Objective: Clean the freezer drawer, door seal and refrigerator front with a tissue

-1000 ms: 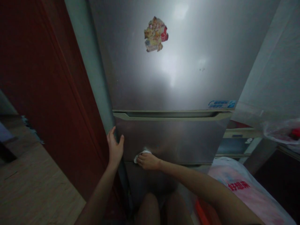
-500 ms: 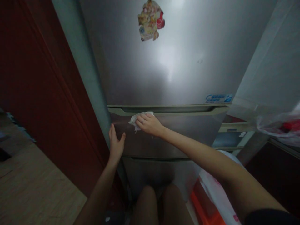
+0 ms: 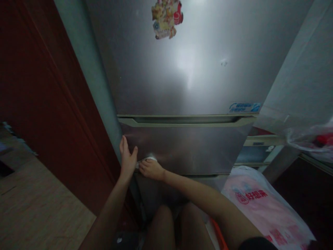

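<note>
A silver refrigerator fills the middle of the view, its doors and drawers closed. My right hand presses a crumpled white tissue against the lower left of the middle drawer front, just above the gap to the bottom drawer. Most of the tissue is hidden under the fingers. My left hand rests at the left edge of the same drawer, thumb and fingers apart, holding nothing. The two hands are close together, the left one slightly higher.
A colourful sticker is on the upper door. At left is a dark red door. A white plastic bag with red print stands at lower right, beside an orange container. Further right hangs a clear bag.
My right hand has slid the tissue down and slightly left, from below the drawer's handle to near its bottom edge. The left hand has stayed at the drawer's left edge.
</note>
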`<state>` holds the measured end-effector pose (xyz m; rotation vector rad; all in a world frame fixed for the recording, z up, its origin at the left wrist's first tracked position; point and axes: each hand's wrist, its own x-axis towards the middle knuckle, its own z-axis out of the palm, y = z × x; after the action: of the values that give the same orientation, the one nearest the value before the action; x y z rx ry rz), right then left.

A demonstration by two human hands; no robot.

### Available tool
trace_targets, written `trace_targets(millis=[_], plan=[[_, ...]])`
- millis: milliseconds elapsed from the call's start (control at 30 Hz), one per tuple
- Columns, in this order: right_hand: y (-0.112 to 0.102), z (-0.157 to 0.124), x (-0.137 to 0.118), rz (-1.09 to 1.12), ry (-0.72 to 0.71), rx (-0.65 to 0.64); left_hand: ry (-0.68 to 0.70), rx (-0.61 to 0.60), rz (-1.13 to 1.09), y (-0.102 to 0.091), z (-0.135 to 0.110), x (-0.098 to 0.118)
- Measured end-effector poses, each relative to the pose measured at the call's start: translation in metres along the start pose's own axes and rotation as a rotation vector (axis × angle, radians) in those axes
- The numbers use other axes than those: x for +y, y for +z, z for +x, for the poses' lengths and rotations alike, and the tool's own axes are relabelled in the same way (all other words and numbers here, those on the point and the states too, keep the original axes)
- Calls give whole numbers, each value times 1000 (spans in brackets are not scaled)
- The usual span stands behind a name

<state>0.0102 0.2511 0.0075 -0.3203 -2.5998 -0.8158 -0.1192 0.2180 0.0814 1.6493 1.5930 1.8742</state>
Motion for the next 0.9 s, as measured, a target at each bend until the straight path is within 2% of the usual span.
trace_targets(millis=[100,200,467,567,633,733,900], plan=[[18,-7,-11,30,-69,-61,-18,-19,-6,-3,1,1],[17,-22,-9,31,-102,-81,-27,-46,-5,-5,2,0],[-31,-99,21,11,-165,-166,-23,-47,-28,-4,3,-9],[-46,-119,30,-19,-187,-193,-26,-45,-21,-4,3,-8],[-53,-121,36,-45,-203,-186,-20,-48,-18,-4,3,-7],[-67,-108,49,-96,-195,-124,-21,-52,-15,-5,3,-8],[-115,-67,87,-230,-41,20,-20,-53,-27,-5,3,-9]])
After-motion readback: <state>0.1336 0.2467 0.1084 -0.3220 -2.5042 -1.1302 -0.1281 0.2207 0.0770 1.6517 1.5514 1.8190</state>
